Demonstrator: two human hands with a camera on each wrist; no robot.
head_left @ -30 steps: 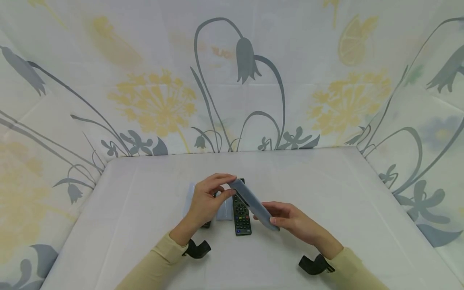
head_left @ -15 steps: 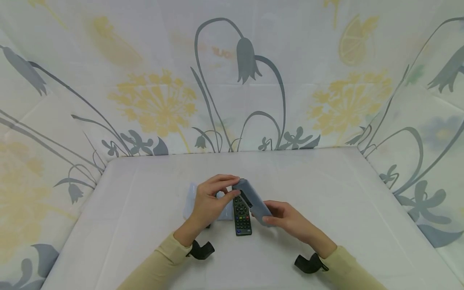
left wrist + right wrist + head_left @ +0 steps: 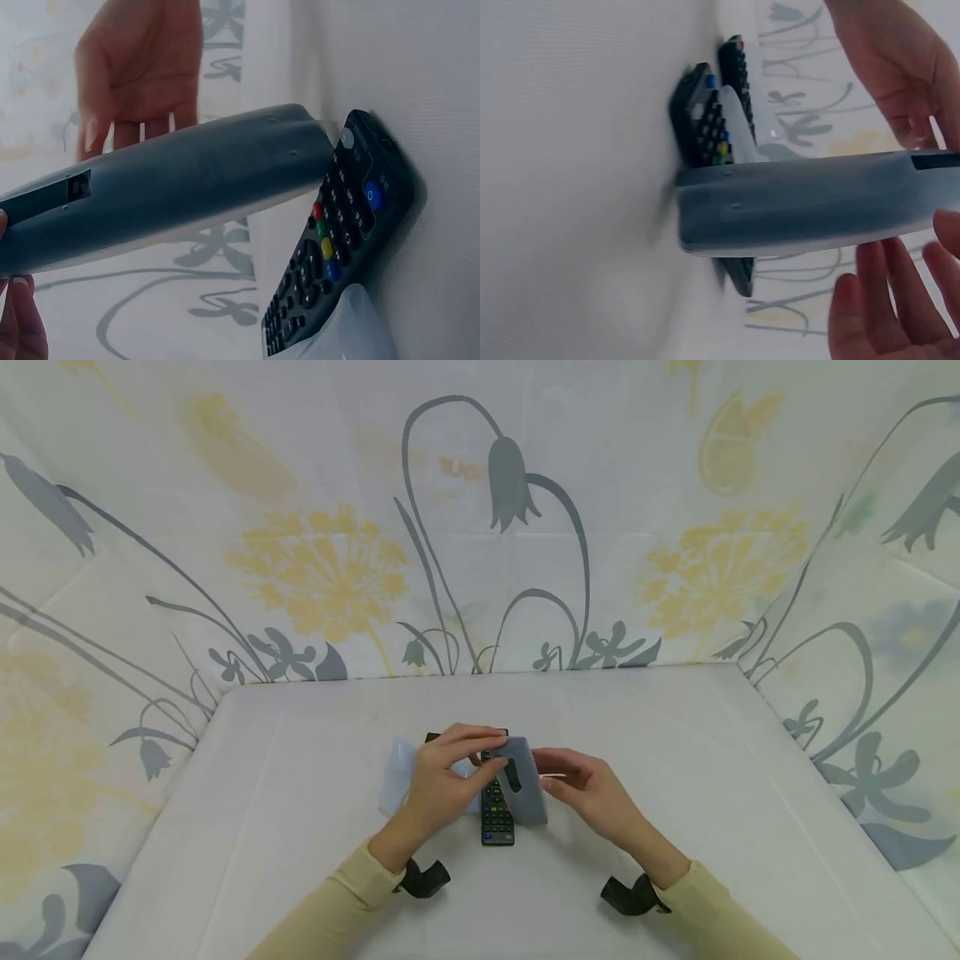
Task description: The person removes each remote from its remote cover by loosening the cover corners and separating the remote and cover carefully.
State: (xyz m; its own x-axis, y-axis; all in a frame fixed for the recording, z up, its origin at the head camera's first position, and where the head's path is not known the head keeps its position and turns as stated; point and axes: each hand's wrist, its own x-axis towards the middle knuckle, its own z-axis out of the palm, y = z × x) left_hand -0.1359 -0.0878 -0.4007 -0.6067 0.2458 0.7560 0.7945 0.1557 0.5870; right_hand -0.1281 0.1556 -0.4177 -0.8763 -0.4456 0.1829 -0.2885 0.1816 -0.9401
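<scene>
My left hand [image 3: 450,768] pinches the upper end of a remote control [image 3: 523,789] in a bluish translucent cover. Its back, with a dark slot, faces me, and its lower end points down towards the table. Beside its right edge, my right hand [image 3: 588,785] has its fingers loosely extended, the thumb close to the cover. In the left wrist view, that right hand [image 3: 146,67] shows behind the covered remote [image 3: 187,180]. A second black remote [image 3: 497,828] lies under the held one, its upper part partly hidden by it and my left hand.
Bluish translucent covers [image 3: 397,772] lie on the white table [image 3: 300,827], left of the lying remote and partly behind my left hand. The end of another black remote [image 3: 432,737] pokes out there. Patterned cloth [image 3: 345,568] rises behind the table.
The covered remote has swung from a slant to nearly upright, its lower end moving left. My right hand has loosened its hold and shifted left and up; the left hand keeps its pinch.
</scene>
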